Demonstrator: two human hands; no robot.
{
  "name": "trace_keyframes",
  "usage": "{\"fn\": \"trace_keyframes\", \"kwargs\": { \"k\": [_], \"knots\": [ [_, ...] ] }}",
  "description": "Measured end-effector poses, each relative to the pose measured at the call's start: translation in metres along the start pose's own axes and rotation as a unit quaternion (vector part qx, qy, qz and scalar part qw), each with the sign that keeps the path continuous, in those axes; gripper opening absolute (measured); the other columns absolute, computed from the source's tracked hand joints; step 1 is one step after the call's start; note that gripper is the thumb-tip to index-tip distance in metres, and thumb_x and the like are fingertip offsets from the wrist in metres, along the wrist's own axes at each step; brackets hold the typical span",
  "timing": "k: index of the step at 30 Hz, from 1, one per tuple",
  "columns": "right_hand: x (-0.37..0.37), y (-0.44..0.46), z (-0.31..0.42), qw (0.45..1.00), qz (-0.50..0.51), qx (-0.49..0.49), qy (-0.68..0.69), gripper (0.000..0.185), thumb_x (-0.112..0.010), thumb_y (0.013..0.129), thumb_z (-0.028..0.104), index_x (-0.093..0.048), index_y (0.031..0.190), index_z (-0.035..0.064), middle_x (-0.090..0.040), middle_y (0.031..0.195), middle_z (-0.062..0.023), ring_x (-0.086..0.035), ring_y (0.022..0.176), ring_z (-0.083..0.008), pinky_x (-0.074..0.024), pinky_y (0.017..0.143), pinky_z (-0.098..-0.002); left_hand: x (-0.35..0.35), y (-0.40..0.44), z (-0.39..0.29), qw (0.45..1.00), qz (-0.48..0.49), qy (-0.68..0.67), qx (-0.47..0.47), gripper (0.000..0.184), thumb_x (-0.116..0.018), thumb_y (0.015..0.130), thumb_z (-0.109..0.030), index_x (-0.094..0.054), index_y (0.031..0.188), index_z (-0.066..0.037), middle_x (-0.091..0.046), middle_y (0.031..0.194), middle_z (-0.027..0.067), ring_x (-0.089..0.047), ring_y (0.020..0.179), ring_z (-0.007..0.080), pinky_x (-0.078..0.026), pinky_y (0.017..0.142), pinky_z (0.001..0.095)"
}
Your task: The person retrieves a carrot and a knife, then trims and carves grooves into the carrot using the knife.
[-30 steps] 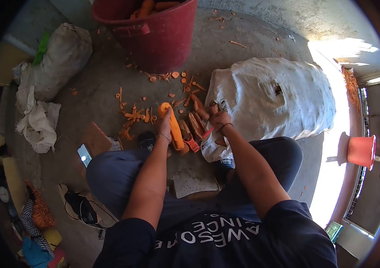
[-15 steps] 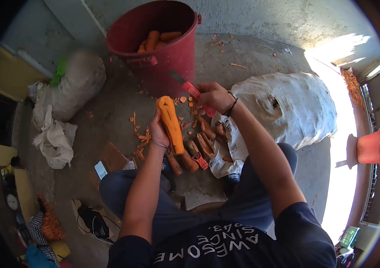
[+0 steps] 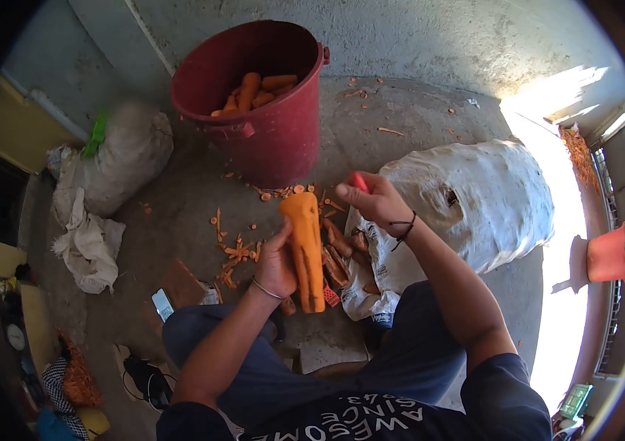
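So the peeled carrot has swung toward the right hand since half a second ago, and the blade of the red-handled knife has dropped from view. Left hand is wrapped round the carrot's side, above the floor; right's fisted on the handle. I'd keep that left thumb low and roll the dark cracks outward.

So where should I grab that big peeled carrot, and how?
Probably hold the peeled carrot around its middle, from the left, where the left hand holds it. It's long and narrows toward its near end, so the middle should balance best; that side also faces away from the right hand.
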State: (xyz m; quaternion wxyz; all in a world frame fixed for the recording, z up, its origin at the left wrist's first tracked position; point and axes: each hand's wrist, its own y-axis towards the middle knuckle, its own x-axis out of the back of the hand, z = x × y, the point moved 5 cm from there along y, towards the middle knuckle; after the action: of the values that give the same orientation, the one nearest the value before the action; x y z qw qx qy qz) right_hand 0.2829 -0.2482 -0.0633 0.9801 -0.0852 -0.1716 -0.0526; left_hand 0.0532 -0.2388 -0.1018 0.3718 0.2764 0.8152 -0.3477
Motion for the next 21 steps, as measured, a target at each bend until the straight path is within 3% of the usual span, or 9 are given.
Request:
{"fn": "trace_keyframes", "kwargs": {
  "k": [4, 10, 11, 12, 14, 15, 17, 20, 21],
  "knots": [
    [0.000, 0.001, 0.011, 0.984, 0.013, -0.086, 0.158, 0.052, -0.086, 0.091, 0.048, -0.073, 0.107, -0.0003, -0.067, 0.083, -0.0013, -0.061, 0.074, -0.0093, -0.0492, 0.064, -0.0275, -0.005, 0.003, -0.001, 1.000, -0.027, -0.005, -0.012, 0.048, -0.070, 0.104, -0.041, -0.056, 0.140, -0.012, -0.066, 0.122, 0.0067, -0.067, 0.109, 0.0227, -0.059, 0.091, 0.0446],
    [-0.044, -0.012, 0.009, 0.962, 0.269, -0.012, -0.044, 0.079, -0.096, 0.078, 0.049, -0.064, 0.132, 0.0007, -0.072, 0.105, -0.0053, -0.066, 0.100, -0.0160, -0.0533, 0.085, -0.0332, 0.018, 0.011, -0.027, 0.987, -0.083, -0.055, -0.126, 0.049, -0.066, 0.104, -0.045, -0.058, 0.139, -0.012, -0.066, 0.124, 0.0059, -0.062, 0.122, 0.0267, -0.047, 0.110, 0.0518],
    [-0.056, -0.011, 0.003, 0.970, 0.231, 0.060, -0.040, 0.087, -0.099, 0.068, 0.053, -0.069, 0.126, -0.0043, -0.074, 0.087, -0.0082, -0.074, 0.081, -0.0247, -0.0575, 0.077, -0.0357, 0.021, 0.008, -0.033, 0.980, -0.093, -0.051, -0.168, 0.051, -0.066, 0.104, -0.048, -0.058, 0.140, -0.012, -0.065, 0.125, 0.0060, -0.060, 0.125, 0.0281, -0.043, 0.115, 0.0527],
    [-0.059, -0.011, 0.007, 0.970, 0.233, 0.060, -0.039, 0.087, -0.099, 0.068, 0.053, -0.069, 0.126, -0.0043, -0.074, 0.087, -0.0082, -0.074, 0.081, -0.0247, -0.0575, 0.077, -0.0357, 0.023, 0.004, -0.035, 0.980, -0.095, -0.052, -0.170, 0.051, -0.066, 0.104, -0.048, -0.058, 0.140, -0.012, -0.065, 0.125, 0.0060, -0.060, 0.125, 0.0281, -0.043, 0.115, 0.0527],
    [-0.058, -0.010, 0.006, 0.969, 0.230, -0.061, -0.070, 0.068, -0.102, 0.072, 0.027, -0.071, 0.124, -0.0033, -0.076, 0.097, -0.0070, -0.070, 0.087, -0.0152, -0.0560, 0.079, -0.0312, 0.021, -0.003, -0.047, 0.972, -0.045, -0.125, -0.192, 0.063, -0.059, 0.104, -0.060, -0.057, 0.144, -0.011, -0.063, 0.142, 0.0104, -0.055, 0.138, 0.0327, -0.037, 0.120, 0.0548],
    [-0.051, -0.007, 0.003, 0.970, 0.225, -0.058, -0.069, 0.068, -0.102, 0.072, 0.027, -0.071, 0.124, -0.0033, -0.076, 0.097, -0.0070, -0.070, 0.087, -0.0152, -0.0560, 0.079, -0.0312, 0.015, -0.009, -0.054, 0.973, -0.041, -0.121, -0.191, 0.063, -0.059, 0.104, -0.060, -0.057, 0.144, -0.011, -0.063, 0.142, 0.0104, -0.055, 0.138, 0.0327, -0.037, 0.120, 0.0548],
    [-0.012, 0.006, -0.005, 0.989, 0.135, -0.037, 0.057, 0.058, -0.099, 0.071, 0.009, -0.073, 0.121, -0.0046, -0.079, 0.097, -0.0088, -0.073, 0.084, -0.0150, -0.0579, 0.077, -0.0283, -0.017, -0.022, -0.064, 0.971, 0.134, -0.126, -0.152, 0.078, -0.048, 0.104, -0.071, -0.054, 0.152, -0.011, -0.054, 0.157, 0.0169, -0.047, 0.148, 0.0371, -0.034, 0.123, 0.0577],
    [0.028, 0.011, 0.011, 0.963, 0.119, 0.003, 0.243, 0.058, -0.095, 0.071, -0.003, -0.072, 0.124, -0.0053, -0.080, 0.103, -0.0108, -0.075, 0.090, -0.0148, -0.0600, 0.081, -0.0272, -0.006, -0.026, -0.058, 0.987, 0.153, -0.046, -0.032, 0.086, -0.041, 0.103, -0.077, -0.048, 0.158, -0.011, -0.048, 0.162, 0.0213, -0.044, 0.151, 0.0403, -0.034, 0.123, 0.0603],
    [0.037, 0.011, 0.015, 0.970, 0.136, 0.032, 0.199, 0.059, -0.094, 0.074, -0.002, -0.072, 0.129, -0.0037, -0.079, 0.110, -0.0110, -0.076, 0.097, -0.0171, -0.0613, 0.087, -0.0282, -0.003, -0.027, -0.045, 0.987, 0.089, -0.131, 0.023, 0.083, -0.041, 0.105, -0.072, -0.052, 0.153, -0.005, -0.062, 0.145, 0.0249, -0.062, 0.133, 0.0408, -0.053, 0.108, 0.0580]
  ]
}}
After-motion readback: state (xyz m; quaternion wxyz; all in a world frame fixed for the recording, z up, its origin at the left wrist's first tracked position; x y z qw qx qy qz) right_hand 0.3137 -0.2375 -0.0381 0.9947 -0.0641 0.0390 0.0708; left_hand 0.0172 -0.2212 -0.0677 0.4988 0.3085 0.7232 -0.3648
